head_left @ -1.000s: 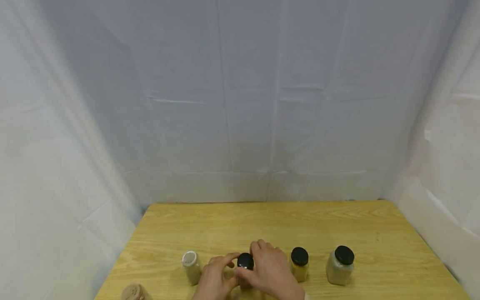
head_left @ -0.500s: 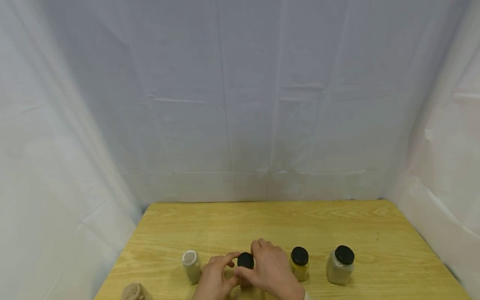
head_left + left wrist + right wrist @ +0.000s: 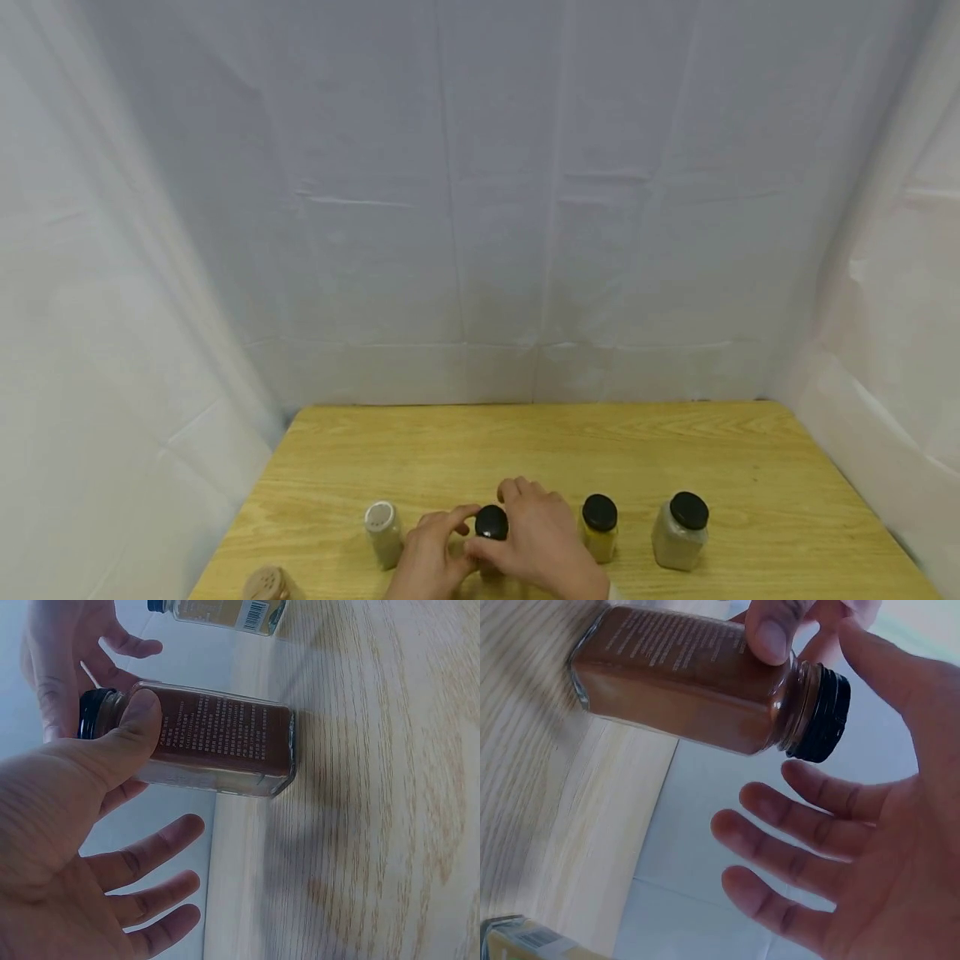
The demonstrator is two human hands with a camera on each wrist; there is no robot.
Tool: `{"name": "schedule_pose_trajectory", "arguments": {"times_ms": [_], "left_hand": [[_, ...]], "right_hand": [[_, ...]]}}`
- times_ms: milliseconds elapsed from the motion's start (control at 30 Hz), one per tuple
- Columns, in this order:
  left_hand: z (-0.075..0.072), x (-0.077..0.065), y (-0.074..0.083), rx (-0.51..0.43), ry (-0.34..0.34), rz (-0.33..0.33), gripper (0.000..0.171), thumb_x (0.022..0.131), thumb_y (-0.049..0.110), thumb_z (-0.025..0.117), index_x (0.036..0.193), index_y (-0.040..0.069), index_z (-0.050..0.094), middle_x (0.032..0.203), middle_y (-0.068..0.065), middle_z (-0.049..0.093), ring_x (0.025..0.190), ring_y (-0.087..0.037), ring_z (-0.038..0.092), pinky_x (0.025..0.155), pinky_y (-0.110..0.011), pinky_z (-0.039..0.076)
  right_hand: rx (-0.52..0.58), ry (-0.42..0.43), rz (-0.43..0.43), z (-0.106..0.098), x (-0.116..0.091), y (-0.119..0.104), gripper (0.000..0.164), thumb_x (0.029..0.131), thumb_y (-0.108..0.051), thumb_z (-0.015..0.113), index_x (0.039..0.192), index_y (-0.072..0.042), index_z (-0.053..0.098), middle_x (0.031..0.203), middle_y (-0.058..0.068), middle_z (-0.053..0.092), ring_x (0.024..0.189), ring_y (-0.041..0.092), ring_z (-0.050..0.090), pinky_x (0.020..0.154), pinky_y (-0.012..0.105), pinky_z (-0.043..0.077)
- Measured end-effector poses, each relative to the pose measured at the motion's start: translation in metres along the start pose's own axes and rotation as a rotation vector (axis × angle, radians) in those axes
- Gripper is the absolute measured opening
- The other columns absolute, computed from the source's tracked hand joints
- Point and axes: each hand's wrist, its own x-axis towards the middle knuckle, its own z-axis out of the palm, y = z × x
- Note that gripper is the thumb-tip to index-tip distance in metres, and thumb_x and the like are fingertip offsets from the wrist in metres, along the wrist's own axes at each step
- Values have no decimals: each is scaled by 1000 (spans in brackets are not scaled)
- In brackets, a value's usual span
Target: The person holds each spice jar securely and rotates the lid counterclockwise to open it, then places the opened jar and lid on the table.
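Observation:
A square glass spice jar (image 3: 217, 739) of reddish-brown powder stands upright on the wooden table in front of me. Its black lid (image 3: 491, 522) sits on top, with bare threaded neck showing below it in the right wrist view. My left hand (image 3: 433, 557) pinches the jar's shoulder between thumb and forefinger; its other fingers stick out free. On the other side, my right hand (image 3: 542, 533) spreads around the lid. In the right wrist view, its thumb and fingers stand apart from the lid (image 3: 821, 712), the forefinger's tip close by the edge.
Right of the hands stand a jar of yellow powder (image 3: 598, 546) and a larger pale jar (image 3: 678, 542), both black-lidded. To the left are a white-topped shaker (image 3: 383, 533) and a tan-topped shaker (image 3: 268, 585) at the near edge. White cloth (image 3: 487, 250) hangs behind the table.
My right thumb and fingers have shifted slightly left and loosened around the lid. The glint on the lid vanished and came back. My left hand and the jar hold still.

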Motion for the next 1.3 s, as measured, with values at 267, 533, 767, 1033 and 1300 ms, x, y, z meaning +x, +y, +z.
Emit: {"name": "schedule_pose_trajectory", "arguments": {"times_ms": [267,533,767,1033,1300], "left_hand": [[-2,-2,2,-11,-4,3,55,79,40,82,128,21,66,95,4,69,92,-23,61,74,-32,43],[-1,-1,3,-2,7,-5,47,82,35,81,126,22,67,92,10,67,92,-22,62,73,-33,43],[-2,0,3,-13,-18,-11,52,80,31,83,128,22,66,95,4,69,94,-23,61,75,-34,44],[-2,-1,3,1,13,13,48,80,32,83,125,23,67,93,9,68,92,-22,62,73,-32,44],[-3,1,3,-19,-39,-34,53,78,29,84,128,22,66,95,4,69,93,-22,60,72,-32,42]], "right_hand": [[66,-42,-35,-4,1,2,36,88,-49,68,103,-16,66,91,-5,59,71,7,51,59,29,45],[-15,50,-21,0,1,1,67,84,-78,53,99,-14,64,83,-3,57,63,12,51,55,32,43],[13,-13,-37,-2,2,0,40,88,-52,66,101,-14,67,89,-4,59,69,8,50,58,29,44],[-54,20,-18,-1,0,0,64,83,-75,58,97,-13,67,86,-1,58,70,16,54,59,37,47],[-47,-24,-20,-3,1,-1,50,86,-62,65,100,-15,70,93,-2,63,80,16,56,69,41,51]]}}
